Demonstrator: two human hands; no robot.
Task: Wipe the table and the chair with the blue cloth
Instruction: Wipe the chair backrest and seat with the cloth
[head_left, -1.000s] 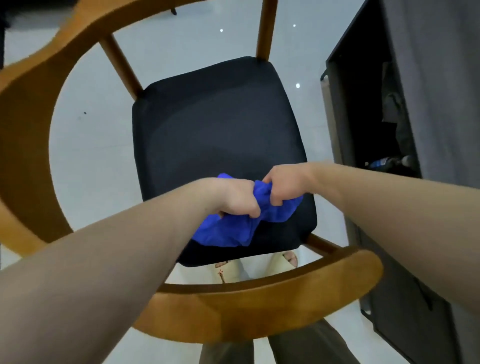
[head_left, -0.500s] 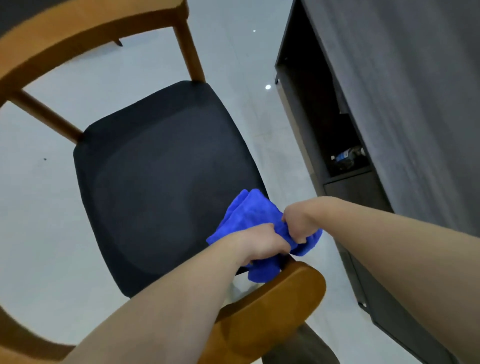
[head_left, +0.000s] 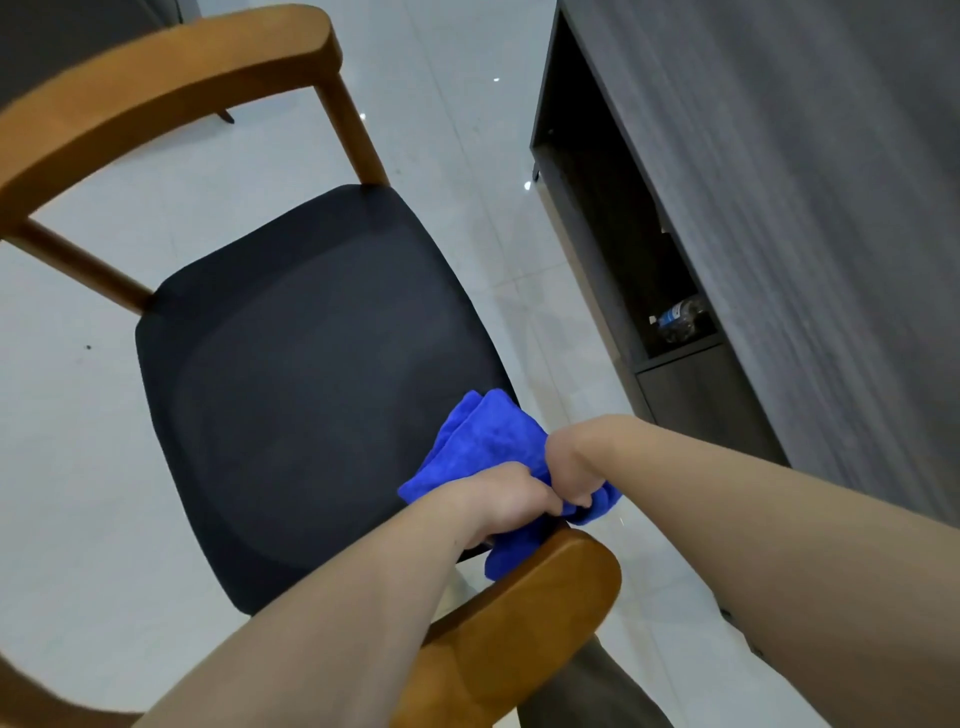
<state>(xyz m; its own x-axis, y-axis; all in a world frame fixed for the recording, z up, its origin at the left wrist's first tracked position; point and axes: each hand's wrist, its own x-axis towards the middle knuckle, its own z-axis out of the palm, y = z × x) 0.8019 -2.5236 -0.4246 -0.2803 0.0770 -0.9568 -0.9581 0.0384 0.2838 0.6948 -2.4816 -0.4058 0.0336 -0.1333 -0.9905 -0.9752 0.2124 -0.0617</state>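
Nearest, the wooden armrest (head_left: 519, 613) curves under both forearms. Just above it the left hand (head_left: 506, 501) and right hand (head_left: 569, 470) meet, each grip curled tight on the bunched blue cloth (head_left: 483, 441), which sits at the near right corner of the chair's black seat (head_left: 301, 395). This looks like the chair-wiping step, with the cloth being regathered. Next it likely needs spreading flat and sweeping across the seat. Beyond, a dark cabinet (head_left: 779, 208) stands on the tiled floor (head_left: 467, 104).
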